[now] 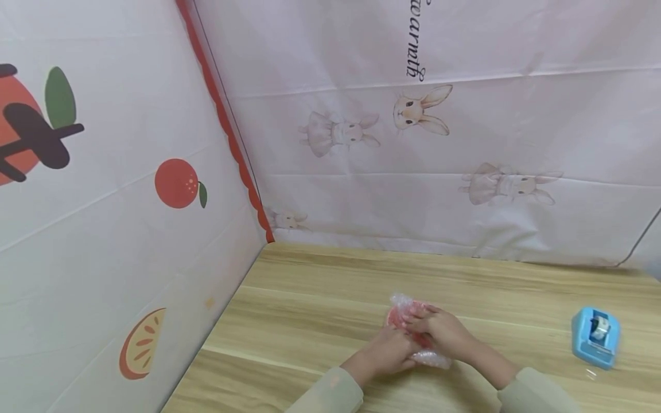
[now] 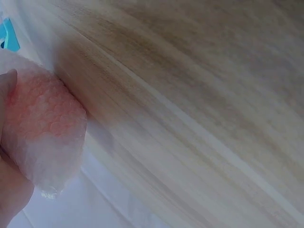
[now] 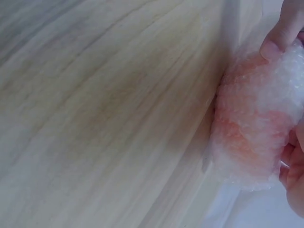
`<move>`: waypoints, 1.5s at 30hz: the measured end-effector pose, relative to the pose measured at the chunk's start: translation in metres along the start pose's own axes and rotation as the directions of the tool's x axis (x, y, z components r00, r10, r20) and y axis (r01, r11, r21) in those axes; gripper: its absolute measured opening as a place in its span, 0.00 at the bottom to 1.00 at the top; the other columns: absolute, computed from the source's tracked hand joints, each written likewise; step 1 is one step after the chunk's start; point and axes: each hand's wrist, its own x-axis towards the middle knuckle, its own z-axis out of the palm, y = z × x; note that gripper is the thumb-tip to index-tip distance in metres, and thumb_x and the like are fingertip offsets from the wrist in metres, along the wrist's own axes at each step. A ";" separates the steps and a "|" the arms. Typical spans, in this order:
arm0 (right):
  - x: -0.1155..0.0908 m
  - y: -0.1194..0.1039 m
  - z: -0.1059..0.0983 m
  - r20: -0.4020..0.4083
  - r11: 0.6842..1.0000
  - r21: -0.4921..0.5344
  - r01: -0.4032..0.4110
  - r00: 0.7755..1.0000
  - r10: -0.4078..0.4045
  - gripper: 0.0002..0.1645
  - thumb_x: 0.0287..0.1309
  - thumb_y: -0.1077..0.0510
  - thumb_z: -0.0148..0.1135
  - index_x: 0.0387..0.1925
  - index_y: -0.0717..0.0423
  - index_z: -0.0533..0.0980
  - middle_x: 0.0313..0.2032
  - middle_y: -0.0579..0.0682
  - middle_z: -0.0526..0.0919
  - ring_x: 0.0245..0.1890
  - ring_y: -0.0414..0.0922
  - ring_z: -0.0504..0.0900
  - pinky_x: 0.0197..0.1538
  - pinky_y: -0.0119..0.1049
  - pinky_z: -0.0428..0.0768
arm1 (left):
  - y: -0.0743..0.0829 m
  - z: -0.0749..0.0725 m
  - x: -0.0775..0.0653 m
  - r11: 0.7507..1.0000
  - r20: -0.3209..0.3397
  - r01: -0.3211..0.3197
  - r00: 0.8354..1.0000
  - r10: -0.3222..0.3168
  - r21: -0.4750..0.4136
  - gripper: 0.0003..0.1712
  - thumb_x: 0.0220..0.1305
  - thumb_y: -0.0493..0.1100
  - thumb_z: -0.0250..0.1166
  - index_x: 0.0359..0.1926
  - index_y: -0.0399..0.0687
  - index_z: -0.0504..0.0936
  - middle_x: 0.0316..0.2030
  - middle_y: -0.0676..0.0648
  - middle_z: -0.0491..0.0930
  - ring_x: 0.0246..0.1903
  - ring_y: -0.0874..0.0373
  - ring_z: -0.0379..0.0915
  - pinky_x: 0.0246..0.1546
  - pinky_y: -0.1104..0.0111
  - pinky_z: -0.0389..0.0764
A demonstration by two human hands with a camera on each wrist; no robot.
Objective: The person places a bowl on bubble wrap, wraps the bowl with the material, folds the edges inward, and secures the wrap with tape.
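On the wooden table lies a bundle of clear bubble wrap around something red [image 1: 396, 316], whose exact kind the wrap hides. My left hand [image 1: 388, 351] grips its near left side. From the right, my right hand [image 1: 448, 334] holds the same bundle, fingers across its top. In the left wrist view the bubble-wrapped bundle [image 2: 45, 111] shows its pink-red middle and whitish ends, with fingers at the left edge. The right wrist view has the bundle [image 3: 251, 118] close over the table, a digit pressing its upper part and curled fingers at its lower side.
A blue tape dispenser [image 1: 595, 338] with a roll of tape stands to the right on the wooden table [image 1: 289, 304]. A small clear strip [image 1: 591, 374] lies just in front of it. Printed cloth walls [image 1: 361, 206] close off the back and left.
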 end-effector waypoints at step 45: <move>0.003 0.001 -0.004 0.188 1.000 -0.012 -0.008 0.982 0.010 0.12 0.44 0.68 0.59 0.28 0.50 0.82 0.25 0.41 0.84 0.30 0.41 0.83 0.56 0.55 0.71 | 0.000 -0.005 -0.007 0.947 0.052 0.066 0.995 -0.086 0.314 0.30 0.57 0.72 0.50 0.48 0.57 0.75 0.43 0.60 0.80 0.48 0.64 0.71 0.57 0.71 0.65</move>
